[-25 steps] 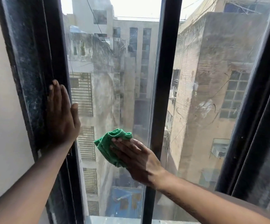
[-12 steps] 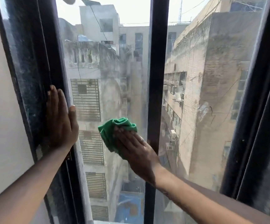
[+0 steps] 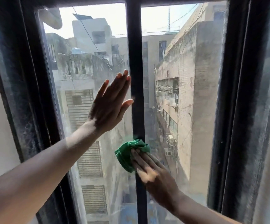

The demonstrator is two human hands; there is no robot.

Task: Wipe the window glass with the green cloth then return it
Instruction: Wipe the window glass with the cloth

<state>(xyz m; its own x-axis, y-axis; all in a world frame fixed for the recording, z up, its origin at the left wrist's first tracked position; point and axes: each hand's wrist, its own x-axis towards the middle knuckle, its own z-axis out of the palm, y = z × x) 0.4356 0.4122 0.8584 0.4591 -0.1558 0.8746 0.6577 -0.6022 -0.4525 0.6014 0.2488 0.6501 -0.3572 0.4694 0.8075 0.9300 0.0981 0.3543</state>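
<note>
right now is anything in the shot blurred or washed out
Head view: the right hand pressing the green cloth is smeared by motion blur; the left hand on the window glass is sharper; the sky is blown out white; the frame's edges bow from the wide lens.

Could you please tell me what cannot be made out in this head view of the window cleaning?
- Right hand: motion-blurred, so its finger pose on the crumpled green cloth is unclear.
- Green cloth: partly covered by those fingers.
- Open left hand: contact with the window glass cannot be judged.
- Pale object at top left: cut off by the frame.
</note>
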